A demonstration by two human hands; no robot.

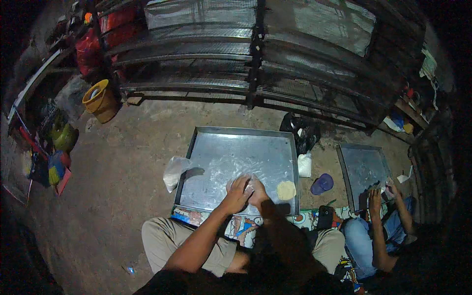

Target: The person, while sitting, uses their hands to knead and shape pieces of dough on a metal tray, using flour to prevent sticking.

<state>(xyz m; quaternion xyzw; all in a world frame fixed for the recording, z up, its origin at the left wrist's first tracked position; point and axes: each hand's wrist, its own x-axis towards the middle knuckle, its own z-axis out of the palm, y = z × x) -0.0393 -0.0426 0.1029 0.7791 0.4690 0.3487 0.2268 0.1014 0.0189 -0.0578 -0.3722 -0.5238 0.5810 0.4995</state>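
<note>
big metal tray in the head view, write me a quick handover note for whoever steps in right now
Left hand and right hand: side by side, pressing on a clear plastic sheet near the front edge of the big metal tray; what lies under the hands is hidden.
Done: one flat round dough disc lies on the tray's front right.
Nearby: plastic bag at the tray's left edge, white bag and blue cap at its right.
Left: the piece under the hands looks unfinished.
A co-worker's hand works at a second tray.

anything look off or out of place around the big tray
Little stands out. A crumpled clear plastic bag droops over the left rim of the metal tray. Both hands, left hand and right hand, press on a clear sheet, beside a flat dough round.
</note>
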